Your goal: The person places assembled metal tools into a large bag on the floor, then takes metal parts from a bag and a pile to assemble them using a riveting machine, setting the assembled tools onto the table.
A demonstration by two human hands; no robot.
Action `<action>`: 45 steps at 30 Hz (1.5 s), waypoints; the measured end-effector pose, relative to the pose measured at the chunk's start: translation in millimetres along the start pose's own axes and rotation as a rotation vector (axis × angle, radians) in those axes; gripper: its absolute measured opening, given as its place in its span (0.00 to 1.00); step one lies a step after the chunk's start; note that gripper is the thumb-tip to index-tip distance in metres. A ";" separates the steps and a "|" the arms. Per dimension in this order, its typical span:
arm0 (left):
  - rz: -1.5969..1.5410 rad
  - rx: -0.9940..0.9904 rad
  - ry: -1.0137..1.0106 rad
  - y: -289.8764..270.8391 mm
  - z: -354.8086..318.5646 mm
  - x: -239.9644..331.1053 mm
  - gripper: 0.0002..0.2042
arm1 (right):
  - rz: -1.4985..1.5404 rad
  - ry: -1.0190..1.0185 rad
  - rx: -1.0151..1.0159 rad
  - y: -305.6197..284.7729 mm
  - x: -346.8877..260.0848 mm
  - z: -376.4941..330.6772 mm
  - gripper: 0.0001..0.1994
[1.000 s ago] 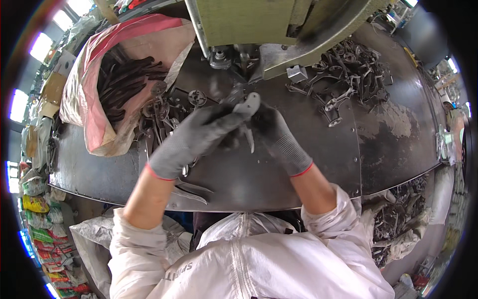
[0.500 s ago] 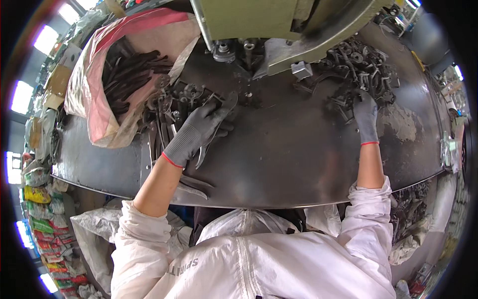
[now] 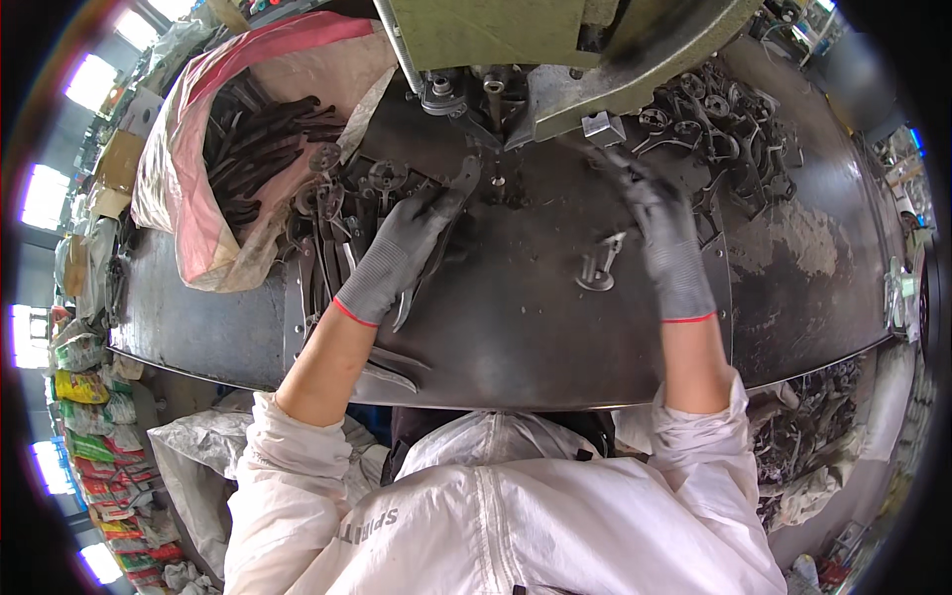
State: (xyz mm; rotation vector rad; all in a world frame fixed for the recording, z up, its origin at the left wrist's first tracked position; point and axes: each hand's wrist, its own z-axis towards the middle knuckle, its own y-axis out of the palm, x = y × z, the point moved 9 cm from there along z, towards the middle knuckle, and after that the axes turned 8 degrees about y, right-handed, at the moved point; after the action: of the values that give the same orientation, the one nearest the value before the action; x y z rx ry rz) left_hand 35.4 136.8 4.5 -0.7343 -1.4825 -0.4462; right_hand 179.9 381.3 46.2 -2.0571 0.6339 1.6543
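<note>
My left hand [image 3: 405, 236], in a grey glove with a red cuff edge, is closed around a long curved flat metal handle piece [image 3: 462, 182]. One end sticks out past the fingers toward the machine, the other below the palm. My right hand [image 3: 666, 220], gloved alike, is over the right side of the table, its fingers smeared by motion near a small bright metal block [image 3: 603, 129]. I cannot make out whether those fingers hold anything. Left of that wrist is a small metal part with a curved end and a short arm [image 3: 598, 266], slightly blurred.
A green press-like machine [image 3: 496, 35] stands over the table's far middle. Loose metal parts [image 3: 719, 124] are heaped at the far right, more [image 3: 342, 203] at the left. A pink-white sack [image 3: 188, 188] of dark handle pieces stands far left. Curved pieces [image 3: 392, 372] lie at the near edge.
My right hand has moved left and inward from the right heap. The small metal part now shows left of its wrist. My left hand keeps the handle piece, its upper end shifted slightly farther away.
</note>
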 end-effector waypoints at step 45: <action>1.650 0.218 0.104 -259.4 8.2 21.0 0.14 | 0.029 0.265 -0.207 105.2 41.4 -1.0 0.20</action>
State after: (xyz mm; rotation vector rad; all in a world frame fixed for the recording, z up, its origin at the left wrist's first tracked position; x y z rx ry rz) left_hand -145.9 -39.0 68.0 -1.4205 -0.4344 0.9008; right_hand 126.3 292.3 1.4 -2.4532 0.6003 1.5311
